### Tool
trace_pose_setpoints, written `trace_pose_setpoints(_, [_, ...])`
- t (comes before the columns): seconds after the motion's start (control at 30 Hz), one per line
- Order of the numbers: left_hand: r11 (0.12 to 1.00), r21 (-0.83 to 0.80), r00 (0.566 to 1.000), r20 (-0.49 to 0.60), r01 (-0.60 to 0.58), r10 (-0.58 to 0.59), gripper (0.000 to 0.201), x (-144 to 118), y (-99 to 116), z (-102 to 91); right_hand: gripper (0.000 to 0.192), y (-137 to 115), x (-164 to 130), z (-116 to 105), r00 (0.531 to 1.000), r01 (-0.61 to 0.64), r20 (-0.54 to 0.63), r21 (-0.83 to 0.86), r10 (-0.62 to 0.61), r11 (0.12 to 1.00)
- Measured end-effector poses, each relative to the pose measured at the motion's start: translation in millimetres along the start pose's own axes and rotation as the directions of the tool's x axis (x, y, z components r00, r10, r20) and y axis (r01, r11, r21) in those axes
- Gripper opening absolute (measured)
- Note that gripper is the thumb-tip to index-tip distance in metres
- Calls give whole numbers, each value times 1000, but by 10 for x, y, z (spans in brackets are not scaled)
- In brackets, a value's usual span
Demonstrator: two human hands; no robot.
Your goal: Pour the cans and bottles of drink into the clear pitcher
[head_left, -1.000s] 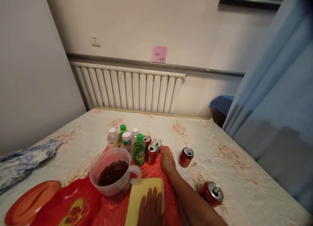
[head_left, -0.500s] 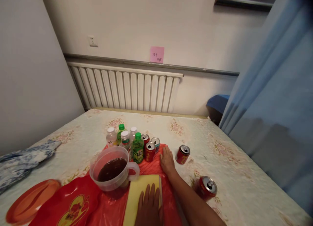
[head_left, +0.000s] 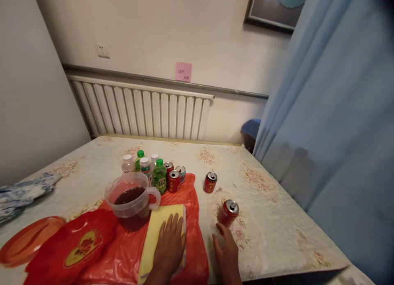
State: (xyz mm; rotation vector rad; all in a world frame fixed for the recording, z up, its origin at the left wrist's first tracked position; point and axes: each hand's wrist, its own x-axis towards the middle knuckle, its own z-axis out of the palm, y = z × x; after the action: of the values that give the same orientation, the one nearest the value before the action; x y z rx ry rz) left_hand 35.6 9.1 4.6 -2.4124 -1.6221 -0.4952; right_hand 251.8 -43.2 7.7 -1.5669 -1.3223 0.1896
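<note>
My left hand lies flat with fingers stretched out on a yellow, flat, rectangular stack; whether it is cloth or paper I cannot tell. The stack rests on a red plastic sheet. My right hand is open and empty, thumb and fingers apart, just in front of a red drink can. A second red can stands farther back. Left of the stack is a clear plastic jug holding dark liquid, its handle towards the stack.
Behind the jug stand several bottles, among them a green bottle, and cans, including a red can. A red scalloped tray and an orange lid-like disc lie at the left. A blue curtain hangs at the right.
My right hand has moved from the sheet's far right edge back towards me, near the closer red can. My left hand stays on the yellow stack. The view has shifted to the right.
</note>
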Motion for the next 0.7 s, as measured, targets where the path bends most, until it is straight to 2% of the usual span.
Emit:
trace_pose_setpoints(0.17, [1000, -21, 1000, 24, 6, -6, 47, 17, 18, -87, 55, 195, 152, -411, 969, -187, -165, 9, 186, 982])
trace_pose_setpoints(0.27, [1000, -24, 1000, 24, 2, -1, 47, 16, 19, -92, 61, 272, 215, -481, 952, -247, -175, 44, 251, 968])
trace_pose_setpoints(0.4, [1000, -22, 1000, 23, 9, -8, 47, 12, 22, -80, 60, 418, 148, -456, 928, -331, -141, 118, 346, 936])
trace_pose_setpoints(0.53, [1000, -18, 999, 34, 23, -22, 47, 13, 25, -83, 54, 526, 45, -439, 947, -284, -113, 135, 299, 949])
trace_pose_setpoints(0.7, [1000, -6, 999, 33, 18, -17, 47, 10, 32, -95, 49, 553, 5, -437, 959, -268, -72, 69, 272, 961])
